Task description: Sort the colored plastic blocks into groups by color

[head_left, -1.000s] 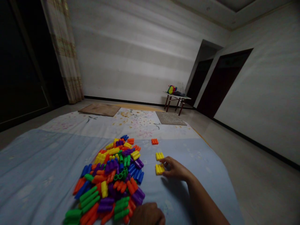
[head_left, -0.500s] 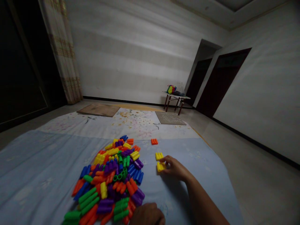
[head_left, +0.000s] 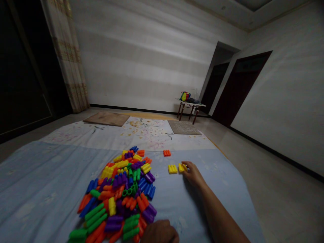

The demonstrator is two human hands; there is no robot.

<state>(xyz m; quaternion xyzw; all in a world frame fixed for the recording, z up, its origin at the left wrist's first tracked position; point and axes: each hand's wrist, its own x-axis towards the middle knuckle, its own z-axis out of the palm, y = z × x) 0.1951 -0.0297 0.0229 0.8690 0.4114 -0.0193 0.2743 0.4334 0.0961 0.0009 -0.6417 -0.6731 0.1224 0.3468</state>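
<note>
1. We find the right hand (head_left: 194, 174) gripping a yellow block (head_left: 181, 168) by its right end, on the blue sheet (head_left: 220, 192).
2. We note a second yellow block (head_left: 172, 169) just left of it; an orange block (head_left: 167, 153) lies farther off.
3. We see the left hand (head_left: 160, 232) beside the pile (head_left: 119, 181), partly out of view; we cannot tell its grip.

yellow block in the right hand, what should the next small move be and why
Probably open the right hand and leave the yellow block there: it seems to be down on the sheet, roughly level with the other yellow block, with a narrow gap between the two.
</note>
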